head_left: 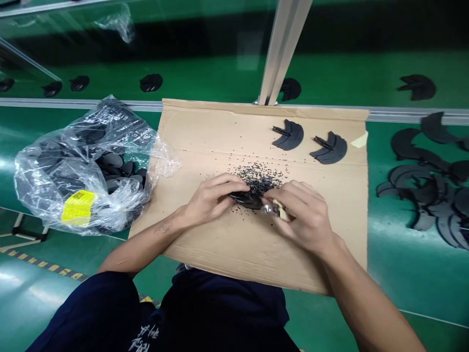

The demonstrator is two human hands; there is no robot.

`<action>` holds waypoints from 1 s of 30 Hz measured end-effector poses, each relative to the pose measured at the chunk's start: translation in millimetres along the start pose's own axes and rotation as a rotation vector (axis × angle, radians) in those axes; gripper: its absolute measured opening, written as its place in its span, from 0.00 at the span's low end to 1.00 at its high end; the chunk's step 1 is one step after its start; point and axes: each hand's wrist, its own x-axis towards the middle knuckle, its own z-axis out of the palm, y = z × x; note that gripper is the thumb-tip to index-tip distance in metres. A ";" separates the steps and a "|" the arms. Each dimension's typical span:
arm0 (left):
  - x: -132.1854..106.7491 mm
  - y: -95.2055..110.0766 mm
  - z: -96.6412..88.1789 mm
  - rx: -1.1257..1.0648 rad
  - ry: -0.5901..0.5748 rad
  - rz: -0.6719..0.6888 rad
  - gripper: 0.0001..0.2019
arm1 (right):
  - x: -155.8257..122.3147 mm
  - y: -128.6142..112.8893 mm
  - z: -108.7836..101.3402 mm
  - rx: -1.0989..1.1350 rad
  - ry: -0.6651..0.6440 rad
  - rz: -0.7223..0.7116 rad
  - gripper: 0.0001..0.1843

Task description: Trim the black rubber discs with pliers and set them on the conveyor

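Note:
My left hand is closed on a flat black plastic part, pressed against a sheet of brown cardboard. My right hand grips a small trimming tool with a pale handle, its tip at the part's edge. A heap of tiny black shavings lies just behind both hands. Two black fan-shaped parts rest side by side at the cardboard's far right.
A clear plastic bag with a yellow label holds several black parts at the left. More black curved parts are piled on the green surface at the right. A metal post rises behind the cardboard, and black parts lie on the green belt beyond.

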 end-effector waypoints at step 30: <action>-1.4 13.6 4.7 -0.218 0.092 -0.049 0.11 | -5.6 7.4 8.0 -0.204 -0.060 0.084 0.12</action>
